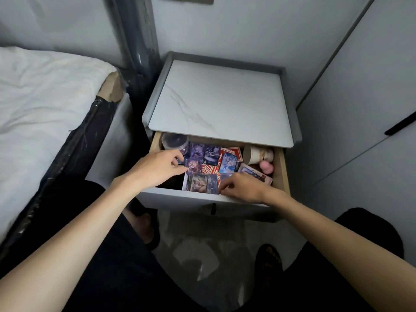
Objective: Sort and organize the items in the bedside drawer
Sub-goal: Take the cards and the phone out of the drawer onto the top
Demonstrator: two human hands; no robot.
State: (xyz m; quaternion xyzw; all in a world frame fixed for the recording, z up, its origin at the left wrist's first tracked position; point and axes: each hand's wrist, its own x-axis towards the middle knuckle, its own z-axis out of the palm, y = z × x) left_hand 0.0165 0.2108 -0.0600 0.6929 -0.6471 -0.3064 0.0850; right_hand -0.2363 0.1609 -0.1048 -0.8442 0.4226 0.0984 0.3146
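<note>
Two hands are reaching into a drawer: left hand pinching a purple card, right hand curling on nearer cards, grip unclear.

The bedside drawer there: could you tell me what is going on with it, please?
A person has the drawer open and both hands in it, among loose picture cards. The left hand is at a purple card on the left; the right hand is curled over the front row. Whether either has a card pinched is unclear. A clear jar sits back left, a cup on its side and a pink item at the right.
</note>
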